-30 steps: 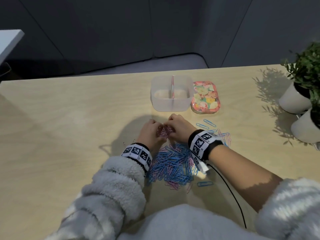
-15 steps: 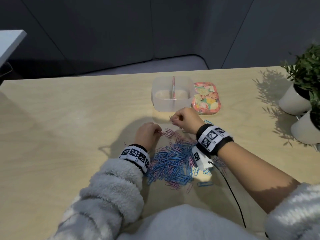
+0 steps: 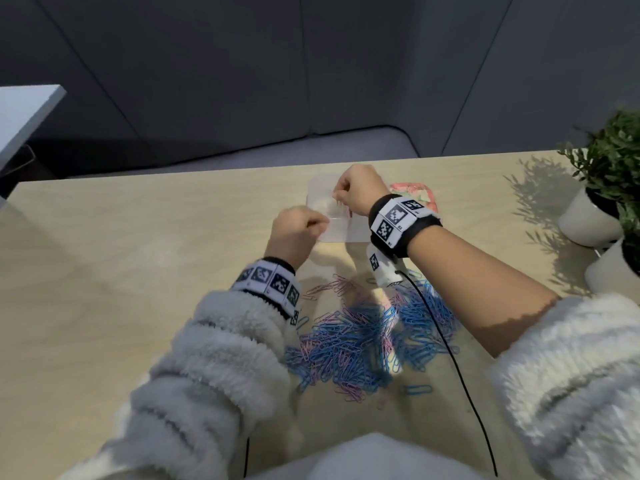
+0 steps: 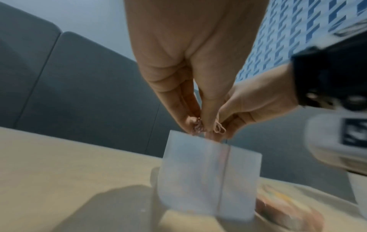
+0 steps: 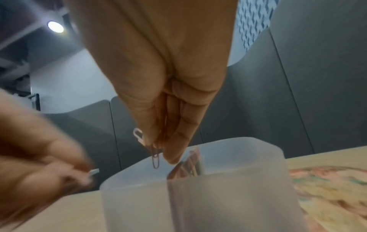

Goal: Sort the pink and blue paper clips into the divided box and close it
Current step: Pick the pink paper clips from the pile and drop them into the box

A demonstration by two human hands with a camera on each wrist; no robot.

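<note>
The clear divided box [image 3: 334, 233] stands at the table's far middle, half hidden by my hands. My right hand [image 3: 341, 197] hovers over it and pinches several pink clips [image 5: 155, 150], which dangle above the left compartment, just left of the divider [image 5: 186, 161]. At the box's [image 4: 208, 172] near left rim, my left hand [image 3: 318, 223] pinches a small bunch of pink clips [image 4: 197, 128]. A mixed pile of blue and pink clips [image 3: 367, 337] lies on the table between my forearms. What the box [image 5: 198, 196] holds is hidden.
The floral lid [image 3: 420, 195] lies flat just right of the box, partly behind my right wrist. Two white plant pots [image 3: 588, 220] stand at the table's right edge. A black cable [image 3: 433, 323] runs from my right wrist across the pile.
Both hands rose from the pile and moved away from me to the box, each carrying pink clips. The right hand went first and now hangs above the box.
</note>
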